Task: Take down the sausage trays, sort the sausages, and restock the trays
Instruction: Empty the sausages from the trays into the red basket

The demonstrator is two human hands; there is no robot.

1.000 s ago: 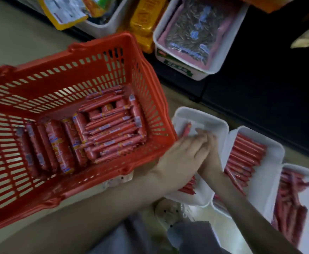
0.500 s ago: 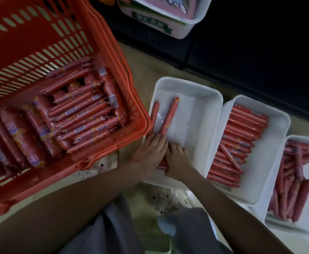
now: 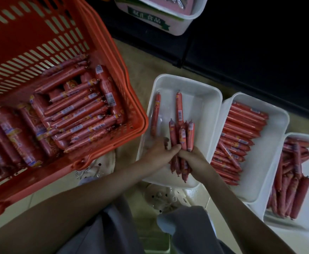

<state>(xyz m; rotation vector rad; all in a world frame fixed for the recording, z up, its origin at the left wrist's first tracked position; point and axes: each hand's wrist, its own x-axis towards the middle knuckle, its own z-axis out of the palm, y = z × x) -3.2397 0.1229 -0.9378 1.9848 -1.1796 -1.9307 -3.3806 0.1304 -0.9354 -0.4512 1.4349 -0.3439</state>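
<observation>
Bundle of thin sausages (image 3: 182,142) was held over the near white tray (image 3: 201,99), left hand (image 3: 159,154) and right hand (image 3: 195,160) both clasped round its lower half. Tops fanned loose. Likely risk: slick casings sliding out, one landing in the neighbouring tray (image 3: 265,162) and spoiling the sort.

Orange-red slotted basket (image 3: 102,43) holds red sausages (image 3: 76,114) with pale barcode labels. 3 white trays (image 3: 201,88) carry more red sausages on a beige floor (image 3: 140,57).
</observation>
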